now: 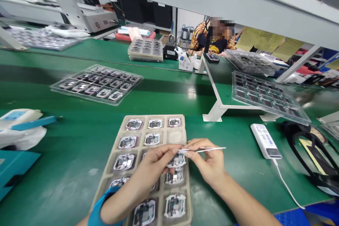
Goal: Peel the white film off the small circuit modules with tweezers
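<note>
1. Head view: right hand (209, 162) closed on steel tweezers (210, 149), tips just above a circuit module (177, 160).
2. Left hand (140, 180): fingers pinched together beside the tweezer tips; anything held is too small to tell.
3. Module lies in the third-row right cell of a beige pulp tray (176, 136) on the green tabletop (79, 137).
4. Far left: clear tray (79, 96) of modules. Right: white corded box (265, 141).
</note>
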A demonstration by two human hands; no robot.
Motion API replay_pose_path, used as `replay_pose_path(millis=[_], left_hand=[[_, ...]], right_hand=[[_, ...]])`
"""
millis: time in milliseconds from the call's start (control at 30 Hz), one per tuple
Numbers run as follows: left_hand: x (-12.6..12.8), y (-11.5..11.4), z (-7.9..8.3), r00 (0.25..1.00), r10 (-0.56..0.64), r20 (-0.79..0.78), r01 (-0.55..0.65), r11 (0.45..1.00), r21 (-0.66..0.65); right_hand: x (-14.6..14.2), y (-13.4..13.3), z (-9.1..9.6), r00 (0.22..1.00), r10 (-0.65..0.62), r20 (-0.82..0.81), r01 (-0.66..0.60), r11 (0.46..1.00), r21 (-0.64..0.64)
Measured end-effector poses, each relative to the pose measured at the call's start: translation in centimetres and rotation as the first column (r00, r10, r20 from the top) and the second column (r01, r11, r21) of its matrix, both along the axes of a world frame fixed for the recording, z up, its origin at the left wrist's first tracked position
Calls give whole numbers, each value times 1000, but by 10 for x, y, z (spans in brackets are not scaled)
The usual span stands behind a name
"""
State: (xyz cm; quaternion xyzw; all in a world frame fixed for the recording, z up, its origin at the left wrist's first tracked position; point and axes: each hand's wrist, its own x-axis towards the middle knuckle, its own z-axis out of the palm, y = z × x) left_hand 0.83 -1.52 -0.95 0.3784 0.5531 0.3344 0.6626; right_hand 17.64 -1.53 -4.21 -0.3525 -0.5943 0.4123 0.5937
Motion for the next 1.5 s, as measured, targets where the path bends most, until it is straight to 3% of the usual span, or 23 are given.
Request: replay_pose_path(millis=[267,400,633,900,1300,1433,1500], left_hand=[[-2,1,-3,999,28,32,-28,1000,-13],[-1,1,-3,1000,10,25,-10,1000,4],[-1,2,-3,1000,24,10,-24,1000,-16],[-6,1,-3,1000,-21,12,21,1000,1],[-6,3,-9,998,-12,62,11,1000,10],[-8,1,-5,999,-41,30,40,999,24],[-9,-1,-3,995,-96,23,94,993,72]], right_hand=[[1,2,-2,997,6,-71,-15,992,-123],[-1,1,-3,998,0,-70,-5,997,-77],[0,2,0,992,-23,128,3,988,154],[-1,2,-4,999,-47,9,47,999,15],[-3,2,-2,1000,-23,19,21,995,98],[-2,4,-3,998,-50,33,44,986,162],[-1,6,-3,997,-63,43,58,991,122]])
